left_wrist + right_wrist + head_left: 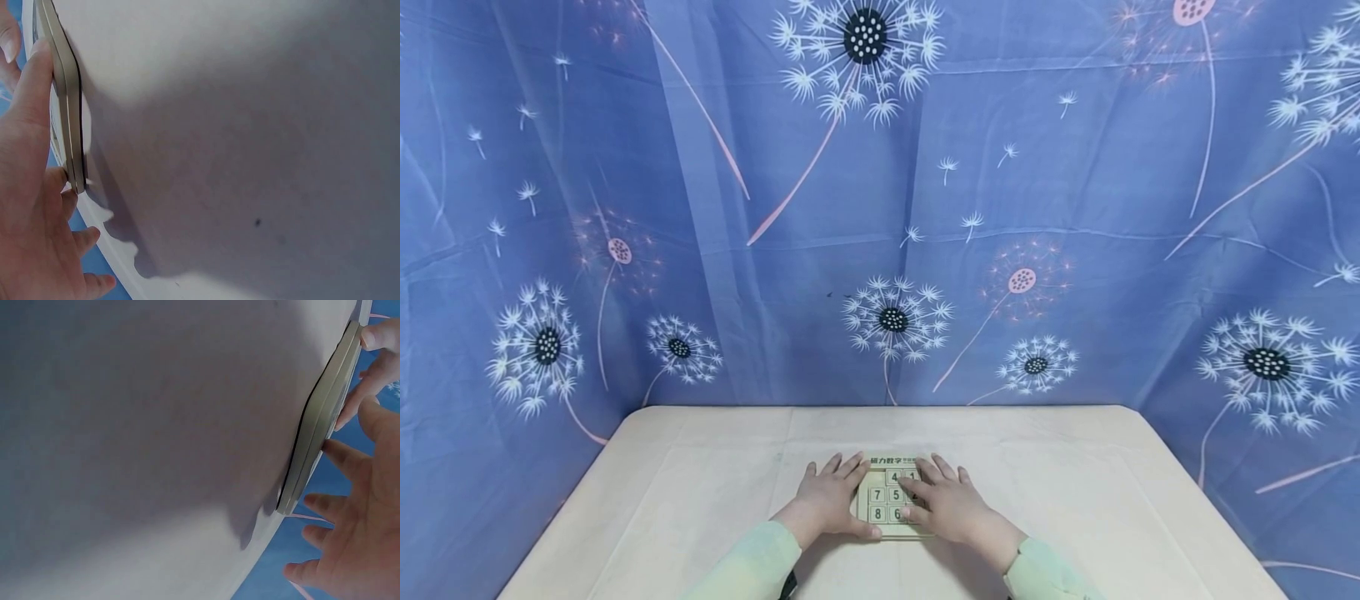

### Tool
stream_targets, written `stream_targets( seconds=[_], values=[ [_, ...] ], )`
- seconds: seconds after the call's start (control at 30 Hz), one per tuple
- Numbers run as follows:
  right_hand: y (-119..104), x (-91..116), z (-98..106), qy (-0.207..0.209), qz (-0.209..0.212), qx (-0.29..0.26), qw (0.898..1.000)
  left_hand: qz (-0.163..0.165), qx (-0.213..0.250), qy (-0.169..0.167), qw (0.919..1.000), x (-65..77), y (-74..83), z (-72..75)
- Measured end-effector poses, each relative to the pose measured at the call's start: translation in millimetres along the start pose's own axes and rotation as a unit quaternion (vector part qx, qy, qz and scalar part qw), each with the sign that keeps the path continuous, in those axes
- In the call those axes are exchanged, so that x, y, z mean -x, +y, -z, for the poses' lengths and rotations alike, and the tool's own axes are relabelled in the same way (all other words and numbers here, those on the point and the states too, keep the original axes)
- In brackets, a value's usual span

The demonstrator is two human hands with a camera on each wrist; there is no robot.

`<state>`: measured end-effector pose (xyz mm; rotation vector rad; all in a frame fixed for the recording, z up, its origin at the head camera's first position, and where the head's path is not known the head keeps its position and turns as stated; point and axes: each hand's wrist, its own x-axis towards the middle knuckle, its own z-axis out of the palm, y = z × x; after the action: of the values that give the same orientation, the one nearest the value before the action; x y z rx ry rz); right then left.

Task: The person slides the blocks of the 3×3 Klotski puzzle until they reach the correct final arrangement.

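A pale sliding number puzzle lies on the table between both hands. Black digits mark its square tiles, with 7, 5, 8 and 6 plainly readable, and its upper-left slot is bare. My left hand holds the left side, thumb at the near edge and fingers by the far corner. In the left wrist view, the thumb presses on the puzzle's rim. Over the right-hand tiles, my right hand spreads its fingers, index tip near the 4 and thumb by the 6. It covers some right-hand tiles.
The cream-covered table extends around the puzzle. Behind it and at both sides hangs a blue curtain with dandelion prints, meeting the table's back edge. Pale green sleeves cover both forearms.
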<state>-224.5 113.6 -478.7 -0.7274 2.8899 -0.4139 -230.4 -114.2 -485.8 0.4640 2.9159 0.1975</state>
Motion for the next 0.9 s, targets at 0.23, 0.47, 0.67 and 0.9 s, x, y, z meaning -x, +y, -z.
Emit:
stream_targets(
  seconds=[0.23,0.47,0.67,0.9],
  values=[
    [-1,-1,0,0.003,0.009,-0.003,1.0,0.002,-0.004,-0.004,1.0,-0.5,1.5,0.8],
    [-3,-4,1,0.001,0.013,-0.005,1.0,0.002,-0.001,-0.009,1.0,0.0,2.7,3.0],
    [-7,-7,4,-0.001,0.014,0.002,1.0,-0.003,-0.002,-0.004,1.0,0.1,2.2,3.9],
    [-11,-10,4,-0.004,0.015,0.009,1.0,-0.005,-0.001,-0.005,1.0,0.5,2.9,5.3]
  ],
)
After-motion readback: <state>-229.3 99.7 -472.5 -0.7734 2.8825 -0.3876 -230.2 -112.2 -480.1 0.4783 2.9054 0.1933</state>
